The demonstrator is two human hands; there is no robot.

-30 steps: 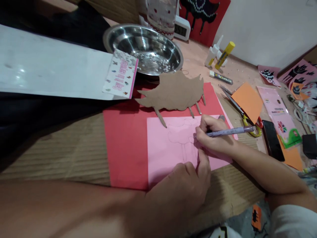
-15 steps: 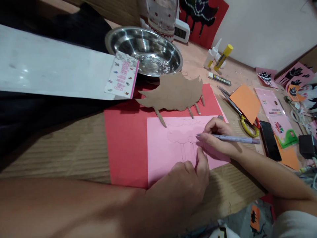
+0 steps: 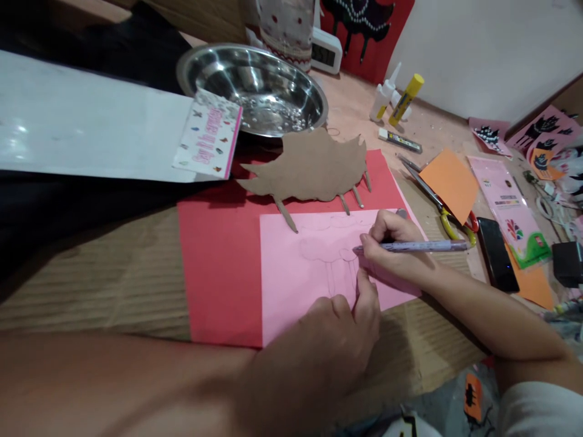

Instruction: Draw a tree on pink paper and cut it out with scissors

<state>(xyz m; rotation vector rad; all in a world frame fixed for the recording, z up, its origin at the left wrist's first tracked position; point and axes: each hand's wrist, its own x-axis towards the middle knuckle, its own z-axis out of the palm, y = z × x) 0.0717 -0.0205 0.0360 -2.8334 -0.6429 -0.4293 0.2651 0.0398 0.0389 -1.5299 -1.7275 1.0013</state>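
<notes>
My right hand [image 3: 394,243] pinches a slim purple-grey pencil [image 3: 419,246], its tip touching a pink sheet of paper [image 3: 285,273]. Thin outlines of rounded, scalloped shapes with narrow strips below are drawn there; the tip meets a small loop. My left hand [image 3: 341,328] rests on the lower part of the pink sheet, one finger stretched towards the drawing and the others bent, partly hidden. Beneath the pink sheet lies a red sheet [image 3: 218,273]. A brown cardboard cutout [image 3: 314,167] with a scalloped edge and thin legs lies across the tops of both sheets.
A metal bowl [image 3: 255,85] with small shiny pieces stands behind, beside a white packet [image 3: 207,136]. To the right are scissors [image 3: 450,227], orange paper [image 3: 450,185], a black phone [image 3: 496,255] and a pink packet [image 3: 505,206]. A yellow glue stick [image 3: 407,100] stands farther back.
The view has shifted slightly, so most things sit a little farther left. The pencil lies more level, its tip still at the small loop. My left hand stays on the pink sheet.
</notes>
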